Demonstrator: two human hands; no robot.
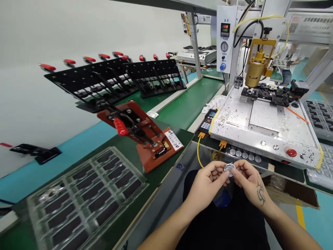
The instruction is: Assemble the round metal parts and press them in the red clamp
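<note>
Disc [229, 168] of shiny metal, round with a raised rim and a paler face, sits above the person's lap, just off the near edge of the machine's base. Left hand [208, 180] and right hand [246, 177] both pinch it, thumbs on its face and the other fingers curled in close.

Beyond it, the machine base [234, 118] is a flat slab of white metal, scuffed and flecked dark, with a round red button [291, 152] by its near edge. Toward its far edge, black blocks [270, 93] lie below a smooth, gold-coloured cylinder [256, 73].

Left of the person, the green desk [186, 132] carries a clear plastic tray [75, 201] along its near edge. Its moulded pockets hold flat, dark pieces; a pale, glossy piece [52, 194] lies at its left side. Toward the desk's right corner rests a rust-red clamp plate [149, 163] with a glossy red handle [120, 126] and a white paper label [173, 139].

Right of the base, another clear tray [319, 170] has rounded pockets, their contents too indistinct to tell.
</note>
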